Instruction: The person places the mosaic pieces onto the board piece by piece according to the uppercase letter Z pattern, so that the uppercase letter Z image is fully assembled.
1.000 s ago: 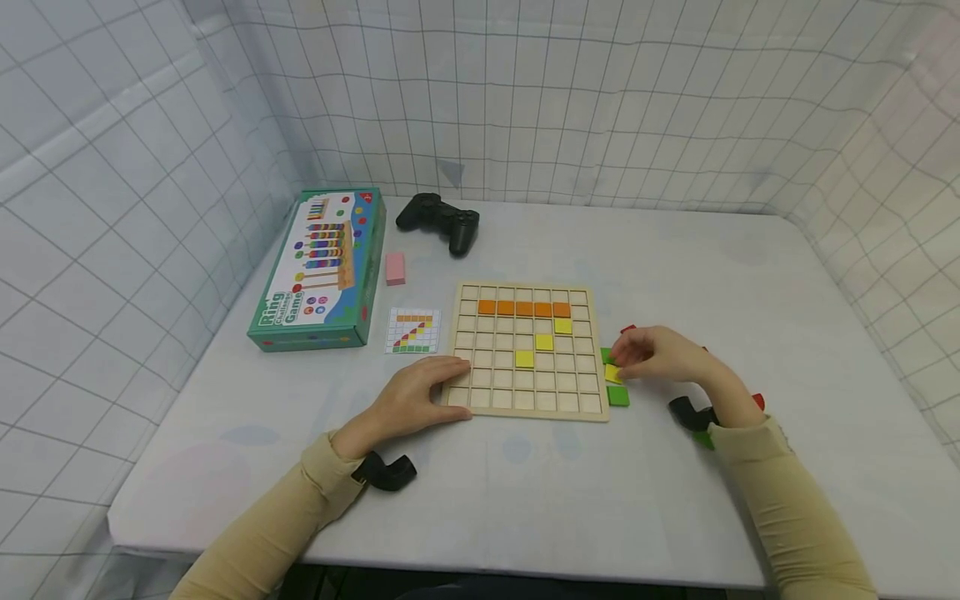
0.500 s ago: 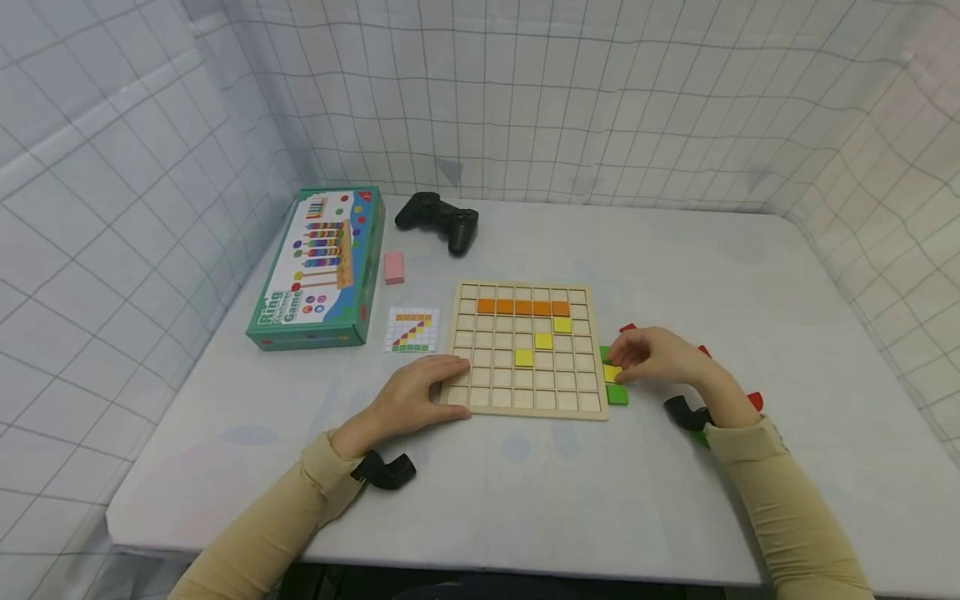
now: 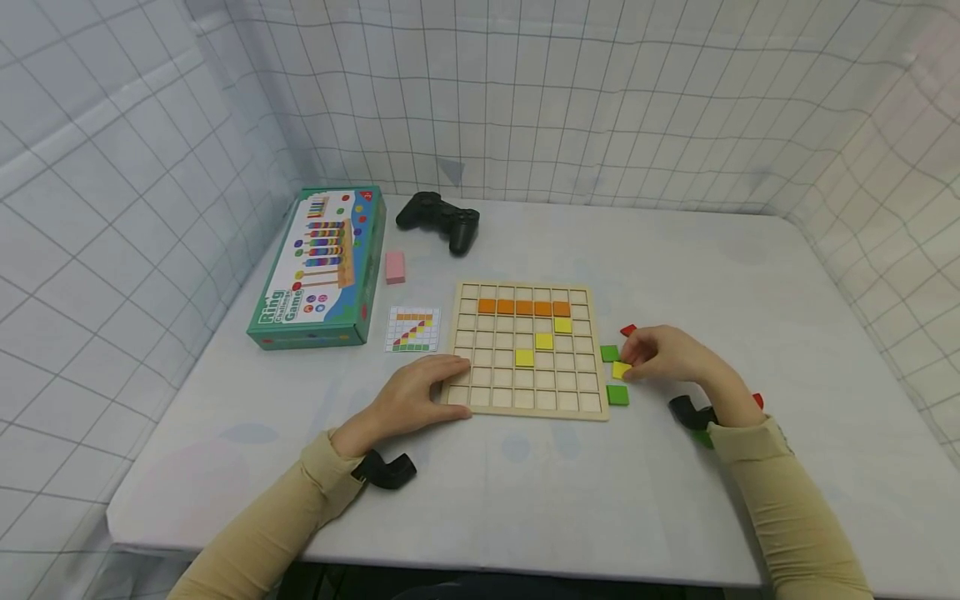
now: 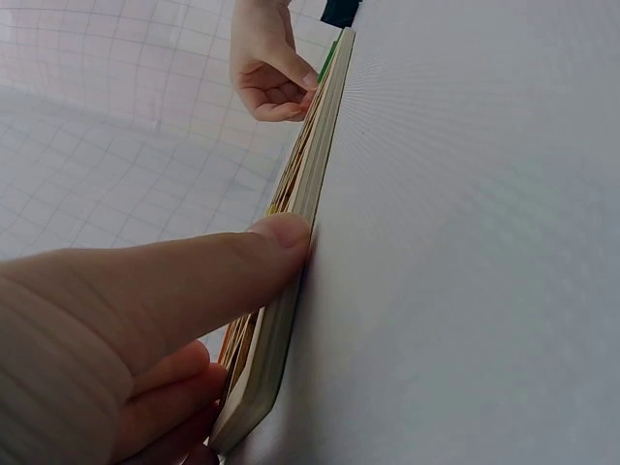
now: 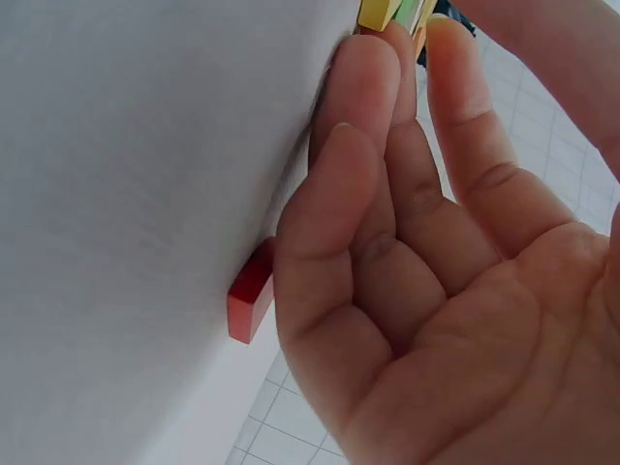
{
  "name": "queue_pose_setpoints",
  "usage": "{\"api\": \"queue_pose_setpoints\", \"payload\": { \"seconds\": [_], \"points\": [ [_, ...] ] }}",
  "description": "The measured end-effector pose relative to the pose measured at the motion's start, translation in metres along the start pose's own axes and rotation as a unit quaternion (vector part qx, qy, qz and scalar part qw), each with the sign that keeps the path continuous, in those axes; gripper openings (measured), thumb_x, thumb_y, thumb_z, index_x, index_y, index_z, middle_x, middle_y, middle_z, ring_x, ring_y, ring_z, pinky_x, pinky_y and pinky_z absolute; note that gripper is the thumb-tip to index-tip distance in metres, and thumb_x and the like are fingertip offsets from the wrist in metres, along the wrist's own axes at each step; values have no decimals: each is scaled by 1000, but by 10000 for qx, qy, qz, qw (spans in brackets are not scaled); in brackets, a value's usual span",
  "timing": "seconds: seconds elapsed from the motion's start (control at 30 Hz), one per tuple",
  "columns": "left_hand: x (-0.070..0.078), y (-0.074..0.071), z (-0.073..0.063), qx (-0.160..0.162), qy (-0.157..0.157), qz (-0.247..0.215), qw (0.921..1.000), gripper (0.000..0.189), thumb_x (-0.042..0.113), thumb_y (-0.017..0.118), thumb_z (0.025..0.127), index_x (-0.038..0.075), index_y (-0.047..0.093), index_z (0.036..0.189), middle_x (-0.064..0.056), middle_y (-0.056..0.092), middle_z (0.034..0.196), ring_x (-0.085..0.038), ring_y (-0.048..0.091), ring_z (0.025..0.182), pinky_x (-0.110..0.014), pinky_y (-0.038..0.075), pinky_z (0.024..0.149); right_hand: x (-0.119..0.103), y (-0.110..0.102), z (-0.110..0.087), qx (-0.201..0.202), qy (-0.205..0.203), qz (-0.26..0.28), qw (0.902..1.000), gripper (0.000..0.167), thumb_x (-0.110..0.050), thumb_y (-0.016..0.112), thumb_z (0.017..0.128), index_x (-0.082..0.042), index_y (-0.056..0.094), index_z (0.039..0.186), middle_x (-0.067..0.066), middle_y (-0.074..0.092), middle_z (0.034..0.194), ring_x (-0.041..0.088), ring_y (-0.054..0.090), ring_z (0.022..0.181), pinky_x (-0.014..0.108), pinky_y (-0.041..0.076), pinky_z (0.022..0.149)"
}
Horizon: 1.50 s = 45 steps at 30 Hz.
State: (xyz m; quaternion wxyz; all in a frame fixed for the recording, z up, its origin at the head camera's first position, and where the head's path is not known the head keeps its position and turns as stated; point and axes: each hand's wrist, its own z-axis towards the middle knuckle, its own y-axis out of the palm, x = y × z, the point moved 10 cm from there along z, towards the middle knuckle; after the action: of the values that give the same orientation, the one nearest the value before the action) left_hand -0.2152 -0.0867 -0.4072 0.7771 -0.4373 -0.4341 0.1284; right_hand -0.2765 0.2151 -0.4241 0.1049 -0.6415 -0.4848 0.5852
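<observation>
A wooden grid board (image 3: 540,414) lies at the middle of the table, with a row of orange tiles (image 3: 524,307) and three yellow tiles (image 3: 543,342) stepping diagonally below it. My left hand (image 3: 412,396) holds the board's near-left corner; the left wrist view has the thumb (image 4: 262,257) on the front edge and fingers around the side. Just right of the board, my right hand (image 3: 667,354) pinches a loose yellow tile (image 3: 620,370) at thumb and fingertips. In the right wrist view that tile (image 5: 376,12) shows past the fingertips, at the top edge.
Green tiles (image 3: 617,395) and a red piece (image 3: 628,331) lie around the right hand; more are partly covered by the right wrist. A pattern card (image 3: 412,330) lies left of the board. Farther back are a pink block (image 3: 395,267), a game box (image 3: 318,271) and a black game controller (image 3: 438,221).
My right hand has drawn the loose yellow tile slightly right, away from the board's edge and out from between the green tiles. The left hand stays on the board.
</observation>
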Motion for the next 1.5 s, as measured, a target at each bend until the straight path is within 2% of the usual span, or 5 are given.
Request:
{"api": "queue_pose_setpoints", "payload": {
  "seconds": [0.27, 0.63, 0.83, 1.2, 1.5],
  "points": [
    [0, -1, 1, 5, -15, -38, 10000, 68, 36, 80, 73, 2, 58, 127, -10, 58, 127, -25, 51, 120, -38, 40, 103, -2, -1, -1, -24, -65, -54, 10000, 24, -16, 78, 76, -5, 64, 92, 1, 62, 82, 17, 55, 76, 30, 48, 70],
    [2, -1, 0, 22, 80, -11, 10000, 67, 37, 80, 73, 2, 59, 126, -11, 59, 126, -26, 51, 119, -38, 40, 103, -17, -4, 7, -141, -460, 131, 9988, 21, -13, 78, 76, -7, 64, 89, 2, 59, 78, 18, 53, 73, 25, 46, 63],
    [1, -1, 0, 14, 66, 9, 10000, 67, 38, 80, 73, 2, 59, 126, -11, 59, 126, -25, 51, 119, -37, 40, 103, -50, 1, 23, -215, -673, 210, 9973, 19, -14, 78, 77, -7, 66, 89, 2, 62, 80, 19, 55, 74, 28, 48, 65],
    [1, -2, -1, 11, 15, -9, 10000, 67, 37, 80, 74, 3, 59, 127, -10, 58, 126, -25, 51, 119, -38, 41, 103, -122, 42, 54, -677, -1387, 287, 9876, 13, -15, 75, 80, -10, 68, 89, -1, 66, 83, 16, 62, 78, 31, 53, 74],
    [1, -2, -1, -29, -57, -38, 10000, 65, 39, 78, 75, 4, 59, 127, -9, 59, 126, -24, 51, 120, -39, 41, 102, -147, 69, 70, -845, -1292, -92, 9880, 9, -15, 72, 83, -11, 70, 91, -3, 65, 80, 13, 59, 76, 26, 51, 70]
  ]
}}
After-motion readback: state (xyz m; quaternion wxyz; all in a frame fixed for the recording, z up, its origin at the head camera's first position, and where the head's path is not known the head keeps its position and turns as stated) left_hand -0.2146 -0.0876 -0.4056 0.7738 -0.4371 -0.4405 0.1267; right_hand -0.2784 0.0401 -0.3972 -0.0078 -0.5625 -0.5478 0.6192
